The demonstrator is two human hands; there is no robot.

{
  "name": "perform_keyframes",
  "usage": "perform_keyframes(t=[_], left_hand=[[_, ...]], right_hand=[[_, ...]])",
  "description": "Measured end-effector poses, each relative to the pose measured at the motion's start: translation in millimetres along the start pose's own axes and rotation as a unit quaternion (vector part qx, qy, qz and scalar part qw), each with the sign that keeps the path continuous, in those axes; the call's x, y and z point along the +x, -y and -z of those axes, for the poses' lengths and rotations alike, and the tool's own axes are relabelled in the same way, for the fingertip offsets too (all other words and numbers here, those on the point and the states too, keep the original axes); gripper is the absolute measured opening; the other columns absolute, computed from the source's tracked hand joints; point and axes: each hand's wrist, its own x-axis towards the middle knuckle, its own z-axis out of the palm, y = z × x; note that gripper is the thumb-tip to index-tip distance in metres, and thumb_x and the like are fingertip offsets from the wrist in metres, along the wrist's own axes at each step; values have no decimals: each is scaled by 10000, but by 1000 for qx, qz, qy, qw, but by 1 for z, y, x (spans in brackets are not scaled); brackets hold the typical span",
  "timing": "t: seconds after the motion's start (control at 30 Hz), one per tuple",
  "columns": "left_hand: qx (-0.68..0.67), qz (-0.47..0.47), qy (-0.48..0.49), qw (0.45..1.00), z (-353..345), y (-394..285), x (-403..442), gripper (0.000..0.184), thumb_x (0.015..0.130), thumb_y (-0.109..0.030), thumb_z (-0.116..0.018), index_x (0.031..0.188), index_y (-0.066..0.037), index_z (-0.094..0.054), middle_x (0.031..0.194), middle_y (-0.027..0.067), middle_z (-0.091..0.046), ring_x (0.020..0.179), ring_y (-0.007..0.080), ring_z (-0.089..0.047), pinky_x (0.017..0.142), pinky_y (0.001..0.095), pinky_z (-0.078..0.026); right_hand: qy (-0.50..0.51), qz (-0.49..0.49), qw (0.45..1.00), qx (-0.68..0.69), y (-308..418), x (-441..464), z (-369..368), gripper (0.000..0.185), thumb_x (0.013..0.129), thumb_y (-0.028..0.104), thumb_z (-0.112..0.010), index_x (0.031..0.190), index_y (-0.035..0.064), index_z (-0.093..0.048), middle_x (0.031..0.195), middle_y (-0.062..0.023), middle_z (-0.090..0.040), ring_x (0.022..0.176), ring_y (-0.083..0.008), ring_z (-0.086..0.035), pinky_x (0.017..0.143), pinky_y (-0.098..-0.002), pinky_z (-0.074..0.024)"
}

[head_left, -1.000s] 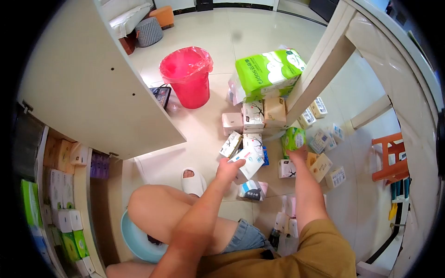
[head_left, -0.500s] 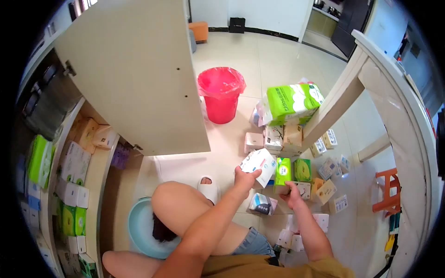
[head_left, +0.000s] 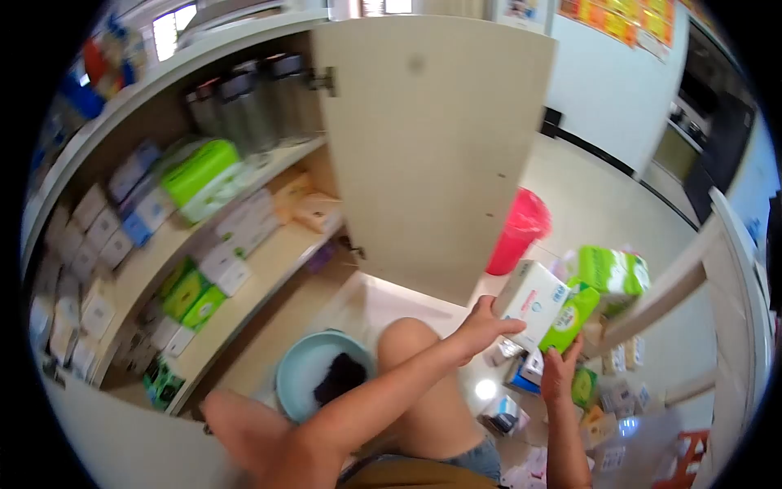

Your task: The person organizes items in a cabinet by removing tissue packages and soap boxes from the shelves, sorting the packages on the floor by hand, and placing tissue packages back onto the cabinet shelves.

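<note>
My left hand (head_left: 489, 328) grips a white tissue pack (head_left: 531, 305) with small blue and red print, its thumb along the near edge. Close beside it, my right hand (head_left: 562, 368) has its fingers around a bright green tissue pack (head_left: 572, 316), which is tilted and touches or overlaps the white one. Both packs are held above the floor, over a group of other packs. Just below them lie a blue-edged pack (head_left: 521, 376) and a dark-and-white pack (head_left: 503, 416).
An open cabinet on the left has shelves (head_left: 269, 224) with tissue packs and bottles (head_left: 244, 106). Its door (head_left: 432, 155) stands open in front. A blue basin (head_left: 297, 379) holds dark cloth and water. A red bin (head_left: 520, 236), a large green pack (head_left: 607, 273) and a white table leg (head_left: 660, 314) are to the right.
The view has swung left toward the cabinet shelves. Both packs have been raised, and the green one has come up from among the packs on the floor, close to the white one.
</note>
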Motion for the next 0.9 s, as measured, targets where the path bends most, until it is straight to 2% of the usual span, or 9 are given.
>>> perform_keyframes(t=[0.17,0.3,0.37,0.43,0.5,0.67,0.77,0.8,0.9], left_hand=[[-20,-63,-42,997,66,-42,-51,682,685,-343,-610,1124,59,-276,1071,140,-420,970,183,-436,825,270,-343],[-60,-78,-91,991,115,-47,-93,494,764,-336,-508,1141,-50,-367,1040,69,-490,954,149,-457,780,299,-385],[-70,-56,-127,988,135,-51,-115,459,776,-367,-476,1122,-74,-404,1024,50,-505,943,141,-459,739,286,-397],[-85,-46,-150,984,155,-52,-133,483,760,-408,-480,1111,-84,-405,1036,35,-494,932,125,-455,720,275,-392],[-93,-39,-196,975,175,-47,-146,457,754,-448,-469,1063,-112,-444,1003,7,-496,871,103,-459,689,256,-390],[-195,-58,-270,941,219,-29,-166,379,783,-386,-457,1031,-99,-449,894,35,-517,782,145,-472,620,275,-407],[-226,-42,-309,923,236,-10,-167,387,783,-385,-455,1028,-86,-439,845,43,-512,715,140,-479,573,265,-403],[-229,-36,-313,921,245,-5,-167,387,783,-385,-455,1028,-86,-439,845,43,-512,715,140,-479,573,265,-403],[-303,-57,-287,907,263,-2,-167,377,773,-362,-480,1017,-78,-434,809,48,-509,641,134,-475,530,246,-395]], right_hand=[[135,54,988,-43,11,12,-88,776,637,180,-602,1243,70,-130,1204,-93,-285,1111,-211,-294,923,-323,-245],[223,80,965,-112,8,22,-149,702,712,278,-572,1247,96,-156,1215,-97,-276,1080,-199,-336,896,-308,-288],[279,43,955,-93,-6,31,-181,619,758,316,-517,1236,116,-177,1215,-88,-274,1062,-211,-362,865,-355,-333],[303,-122,943,68,-9,25,-219,562,785,351,-460,1227,144,-180,1208,-77,-280,1060,-233,-369,837,-421,-356],[373,-175,905,102,-5,20,-252,556,790,387,-430,1227,175,-159,1209,-74,-278,1063,-256,-370,817,-480,-357],[442,-312,826,160,-34,34,-317,331,780,282,-491,1030,160,-311,1092,-52,-371,1011,-221,-396,784,-463,-359],[445,-361,803,164,-71,34,-338,401,759,311,-512,1066,171,-295,1127,-69,-331,1071,-269,-342,835,-528,-308],[429,-389,796,174,-70,31,-342,470,763,242,-526,1140,159,-258,1163,-46,-330,1050,-234,-362,814,-472,-332],[448,-413,770,189,-87,39,-355,511,754,235,-539,1180,159,-267,1184,-45,-355,1050,-227,-376,824,-455,-329]])
